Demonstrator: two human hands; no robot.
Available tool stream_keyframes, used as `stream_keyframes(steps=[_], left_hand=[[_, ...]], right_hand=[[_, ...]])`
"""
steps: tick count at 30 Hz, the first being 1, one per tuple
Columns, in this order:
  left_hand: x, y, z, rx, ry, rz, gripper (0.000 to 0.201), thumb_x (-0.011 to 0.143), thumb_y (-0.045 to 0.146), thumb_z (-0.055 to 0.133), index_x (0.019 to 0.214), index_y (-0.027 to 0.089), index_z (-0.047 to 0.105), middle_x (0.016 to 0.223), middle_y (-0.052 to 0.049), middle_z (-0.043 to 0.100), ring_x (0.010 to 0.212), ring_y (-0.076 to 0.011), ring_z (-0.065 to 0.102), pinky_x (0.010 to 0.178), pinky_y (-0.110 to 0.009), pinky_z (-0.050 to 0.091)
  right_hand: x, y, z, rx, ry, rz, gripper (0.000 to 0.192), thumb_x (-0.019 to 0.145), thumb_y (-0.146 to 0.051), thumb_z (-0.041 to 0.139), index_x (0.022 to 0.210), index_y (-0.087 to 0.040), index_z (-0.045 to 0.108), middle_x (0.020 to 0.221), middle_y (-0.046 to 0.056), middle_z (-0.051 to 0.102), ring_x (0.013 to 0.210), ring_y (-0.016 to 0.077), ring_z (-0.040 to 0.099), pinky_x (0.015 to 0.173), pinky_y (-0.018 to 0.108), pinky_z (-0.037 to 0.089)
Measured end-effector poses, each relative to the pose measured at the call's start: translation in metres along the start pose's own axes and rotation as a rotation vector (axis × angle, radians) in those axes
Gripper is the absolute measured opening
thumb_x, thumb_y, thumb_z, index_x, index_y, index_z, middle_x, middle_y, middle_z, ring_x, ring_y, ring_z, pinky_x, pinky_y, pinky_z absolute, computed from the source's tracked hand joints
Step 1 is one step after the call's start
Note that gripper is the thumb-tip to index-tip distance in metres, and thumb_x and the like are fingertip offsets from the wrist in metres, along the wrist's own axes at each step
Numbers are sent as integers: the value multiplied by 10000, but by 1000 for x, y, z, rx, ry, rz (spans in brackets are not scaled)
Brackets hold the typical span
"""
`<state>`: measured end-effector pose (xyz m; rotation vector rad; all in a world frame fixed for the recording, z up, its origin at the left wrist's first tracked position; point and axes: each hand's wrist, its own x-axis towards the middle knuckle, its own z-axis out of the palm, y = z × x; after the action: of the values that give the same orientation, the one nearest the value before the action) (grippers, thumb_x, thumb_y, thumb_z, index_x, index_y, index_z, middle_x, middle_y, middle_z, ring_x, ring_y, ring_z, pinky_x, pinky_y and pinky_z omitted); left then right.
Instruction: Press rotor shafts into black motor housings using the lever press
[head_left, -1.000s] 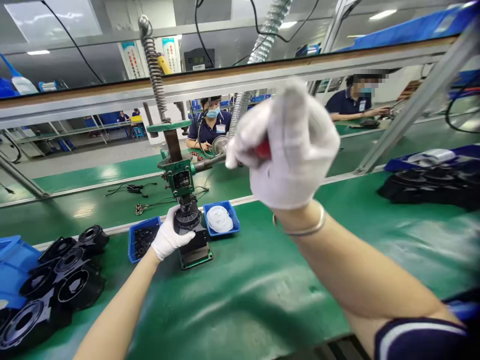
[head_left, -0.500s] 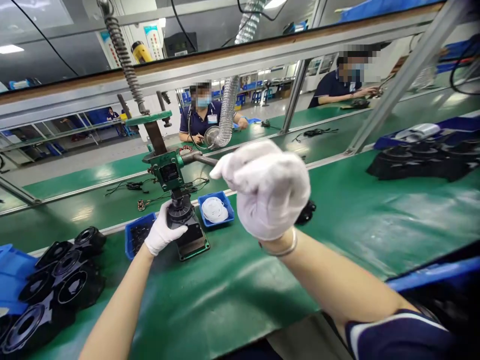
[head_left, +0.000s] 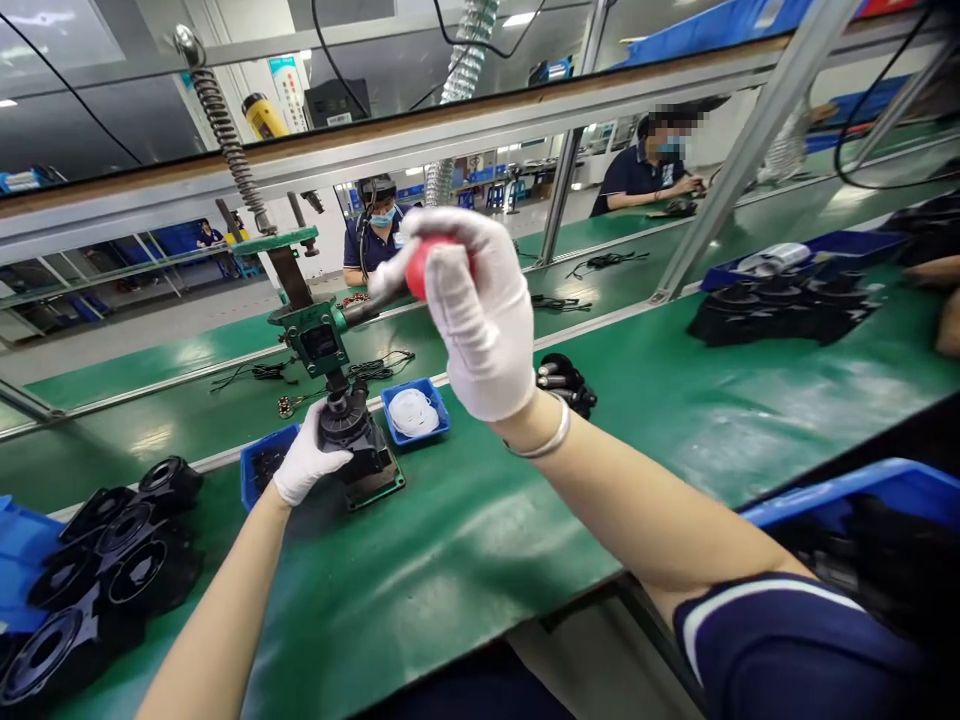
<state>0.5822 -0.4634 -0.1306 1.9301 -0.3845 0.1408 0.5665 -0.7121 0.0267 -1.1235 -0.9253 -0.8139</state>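
Housing [head_left: 366, 452] sits low in the press [head_left: 320, 340]; it looks like stiff, fairly light plastic, perhaps slippery under gloves, best held by its side. There the left hand [head_left: 309, 462] clasps it, fingers partly hidden; the right hand [head_left: 487, 325] is curled around a red knob [head_left: 417, 270].

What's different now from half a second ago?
The right hand has risen with the lever, its red knob now showing in the grip. The view has swung right. The left hand still holds the black part under the press; nothing was visibly let go.
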Motion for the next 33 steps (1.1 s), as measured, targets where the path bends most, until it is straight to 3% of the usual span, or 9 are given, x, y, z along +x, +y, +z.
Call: stream_keyframes(steps=[3,6,9,13,15,17,20,25,33], left_hand=[[-40,6,6,22,-62,33,899,690,418,793,1401,179,297,1446,-177,427,1363,-361,407,1169,-514,276],[-86,-1,17,17,-245,21,821,717,356,768,1395,207,331,1423,-157,452,1316,-342,469,1141,-507,338],[-114,-15,26,-14,-359,-64,785,741,355,744,1400,206,344,1432,-158,460,1312,-334,481,1121,-502,378],[-124,-15,19,204,-296,-71,585,872,290,592,1409,226,369,1484,-131,409,1373,-301,406,1166,-504,313],[-126,-6,14,354,-332,-10,645,867,243,575,1456,250,312,1529,-111,333,1416,-296,328,1188,-503,270],[-127,3,12,463,-369,-9,840,797,270,670,1503,260,214,1553,-115,263,1426,-321,292,1180,-510,286],[-129,4,17,583,-335,-112,1044,681,361,803,1515,256,184,1499,-140,325,1364,-359,372,1132,-534,353],[-128,-5,27,608,-279,-186,1094,594,360,871,1490,272,250,1313,-100,514,1228,-340,506,1059,-503,423],[-129,-2,29,629,-246,-228,1096,587,329,872,1494,289,257,1249,-71,538,1163,-315,541,995,-429,460]], right_hand=[[-34,13,-20,-204,-85,183,378,937,-377,537,1278,-236,456,1271,70,591,1163,181,605,1050,394,488],[-100,30,-40,-526,-537,400,414,912,-325,561,1302,-206,495,1230,93,639,1157,228,617,1007,422,512],[-157,42,-46,-572,-927,410,516,907,-363,580,1374,-181,455,1321,127,593,1195,263,588,995,428,506],[-184,52,-36,-566,-1202,320,541,942,-445,552,1387,-157,446,1196,147,640,1011,263,639,870,414,514],[-183,57,-32,-599,-1255,260,533,958,-483,513,1380,-163,454,1086,127,661,919,252,638,800,388,500],[-182,61,-29,-616,-1276,215,546,968,-510,478,1386,-161,440,1002,103,663,849,238,632,736,356,481],[-184,62,-27,-637,-1274,202,565,977,-527,440,1400,-155,406,941,79,654,781,224,620,666,328,451],[-188,54,-23,-736,-1264,222,551,982,-504,450,1419,-177,373,899,56,638,701,204,593,573,303,385],[-192,50,-21,-768,-1236,209,527,1001,-500,402,1414,-174,373,877,48,623,664,186,561,547,300,334]])
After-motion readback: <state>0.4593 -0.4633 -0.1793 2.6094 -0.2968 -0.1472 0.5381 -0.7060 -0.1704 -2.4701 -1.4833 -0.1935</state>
